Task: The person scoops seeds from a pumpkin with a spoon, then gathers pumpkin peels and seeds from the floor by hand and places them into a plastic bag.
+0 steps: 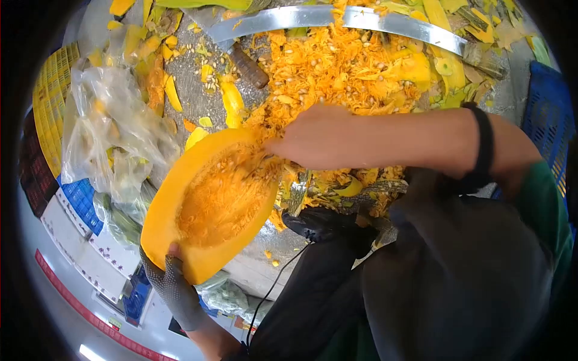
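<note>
A large halved pumpkin [159, 204] is tilted with its hollow, stringy inside facing up. My left hand [174, 289], in a grey dotted glove, grips its lower end, with the thumb over the cut rim. My bare right hand [310, 137] is closed at the upper right edge of the hollow, against strands and seeds. Its fingertips are blurred, and what they hold is hidden. Just beyond this hand lies a heap of orange pulp and seeds [337, 66].
A curved metal strip [283, 18] crosses the heap, near a dark brown handle [248, 65]. Clear plastic bags [114, 120] and a yellow crate [51, 102] are at left. A blue crate [545, 114] stands at right. Peel scraps surround a black shoe [322, 224].
</note>
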{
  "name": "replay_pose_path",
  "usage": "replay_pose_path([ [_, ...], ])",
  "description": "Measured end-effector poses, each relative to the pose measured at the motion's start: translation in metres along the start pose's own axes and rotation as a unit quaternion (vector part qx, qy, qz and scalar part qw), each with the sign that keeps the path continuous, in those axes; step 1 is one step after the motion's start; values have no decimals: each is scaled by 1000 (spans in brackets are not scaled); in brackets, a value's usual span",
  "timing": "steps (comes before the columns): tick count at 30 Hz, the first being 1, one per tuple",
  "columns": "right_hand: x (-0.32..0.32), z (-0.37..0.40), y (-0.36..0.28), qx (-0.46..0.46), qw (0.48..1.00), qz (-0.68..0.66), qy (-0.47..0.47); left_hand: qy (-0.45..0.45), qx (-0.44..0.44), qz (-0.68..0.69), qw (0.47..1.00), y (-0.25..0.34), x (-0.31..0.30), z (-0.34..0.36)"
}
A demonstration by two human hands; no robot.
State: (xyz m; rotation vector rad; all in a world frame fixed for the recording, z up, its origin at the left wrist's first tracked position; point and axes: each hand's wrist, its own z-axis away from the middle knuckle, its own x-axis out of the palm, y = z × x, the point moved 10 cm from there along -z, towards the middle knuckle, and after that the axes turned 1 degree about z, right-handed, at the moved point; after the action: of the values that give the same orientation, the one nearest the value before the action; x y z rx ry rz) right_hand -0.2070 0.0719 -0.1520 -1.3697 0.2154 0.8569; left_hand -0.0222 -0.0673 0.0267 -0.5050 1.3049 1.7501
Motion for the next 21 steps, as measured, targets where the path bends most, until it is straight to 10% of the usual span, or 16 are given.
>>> replay_pose_path([
  [6, -13, 3, -56, -74, 995, 1, 63, -12, 30, -26, 999, 10, 5, -1],
  [12, -18, 19, 8, 38, 995, 68, -54, 11, 4, -19, 1000, 2, 3, -6],
  [18, -50, -6, -46, -103, 981, 46, 160, 1, 11, -30, 999, 12, 7, -9],
  [21, -34, -5, 10, 24, 999, 19, 14, 2, 2, 12, 1000, 9, 8, -8],
])
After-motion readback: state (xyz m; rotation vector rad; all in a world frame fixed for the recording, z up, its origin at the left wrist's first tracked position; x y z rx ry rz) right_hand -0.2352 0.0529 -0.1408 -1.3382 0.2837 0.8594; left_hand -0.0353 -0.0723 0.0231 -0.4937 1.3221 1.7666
